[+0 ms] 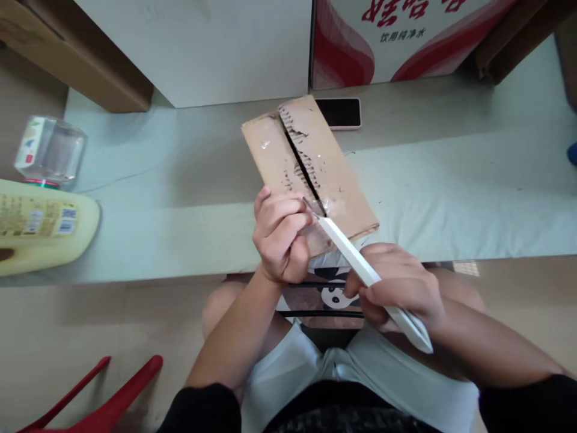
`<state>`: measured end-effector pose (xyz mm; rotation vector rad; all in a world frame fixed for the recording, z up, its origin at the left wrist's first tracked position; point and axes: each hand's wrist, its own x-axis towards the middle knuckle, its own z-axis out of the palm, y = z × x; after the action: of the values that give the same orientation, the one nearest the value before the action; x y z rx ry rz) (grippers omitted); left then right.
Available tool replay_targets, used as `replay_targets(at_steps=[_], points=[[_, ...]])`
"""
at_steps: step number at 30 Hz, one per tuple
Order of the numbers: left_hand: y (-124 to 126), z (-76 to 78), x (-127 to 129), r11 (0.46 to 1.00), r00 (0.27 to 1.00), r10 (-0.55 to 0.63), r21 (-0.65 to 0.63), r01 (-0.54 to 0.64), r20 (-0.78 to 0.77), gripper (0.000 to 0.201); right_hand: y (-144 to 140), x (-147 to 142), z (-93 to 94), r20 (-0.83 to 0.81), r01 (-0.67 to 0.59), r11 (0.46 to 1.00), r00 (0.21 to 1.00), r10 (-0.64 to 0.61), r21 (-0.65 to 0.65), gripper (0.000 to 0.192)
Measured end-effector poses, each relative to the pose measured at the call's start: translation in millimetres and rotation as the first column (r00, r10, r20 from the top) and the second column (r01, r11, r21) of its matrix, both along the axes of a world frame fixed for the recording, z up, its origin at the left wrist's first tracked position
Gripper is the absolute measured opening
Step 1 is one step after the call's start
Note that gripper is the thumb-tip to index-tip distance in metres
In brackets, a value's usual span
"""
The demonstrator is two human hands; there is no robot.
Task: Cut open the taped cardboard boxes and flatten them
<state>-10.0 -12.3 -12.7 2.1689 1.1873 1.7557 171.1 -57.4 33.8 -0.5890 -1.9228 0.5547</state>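
**Knife tip in a slit of cardboard, both hands closed**

Nearest the camera, the person's lap shows pale shorts and a panel with a panda print (pixel 332 293) just under the tabletop's edge. A red chair (pixel 106 400) pokes in at the lower left.

The right hand (pixel 399 291) has its grip clenched around the white handle of a utility knife (pixel 369 275), which runs slantwise from the lower right up toward the cardboard. The blade's tip sits at the near end of a long dark slit in the cardboard piece (pixel 347 192).

The left hand (pixel 279 237) has its grip closed on the near edge of that cardboard piece, fingers curled over the top, just beside the blade. The cardboard lies tilted on the pale tabletop (pixel 189 174), its near end overhanging the edge toward the lap; the slit runs lengthwise, with ragged corrugation torn open along it.

Farther back, a dark phone (pixel 339 112) lies flat, touching or just behind the cardboard's far corner. At the left edge a yellow bottle (pixel 42 225) lies on its side, with a clear container (pixel 49 150) behind it. Along the back stand a white box (pixel 202 48) and a red-and-white carton (pixel 396 36) printed with characters.
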Motion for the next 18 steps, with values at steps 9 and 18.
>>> replay_targets(at_steps=[9,18], points=[[0,-3.7,10,0.993,0.997,0.073,0.097,-0.071,-0.019,0.028,3,13,-8.0,0.018,0.008,0.997,1.000,-0.007,-0.072,0.017],[4,-8.3,10,0.995,1.000,0.029,0.092,-0.028,-0.012,0.030,-1,3,-4.2,0.108,0.178,0.984,0.978,-0.176,-0.015,0.014]])
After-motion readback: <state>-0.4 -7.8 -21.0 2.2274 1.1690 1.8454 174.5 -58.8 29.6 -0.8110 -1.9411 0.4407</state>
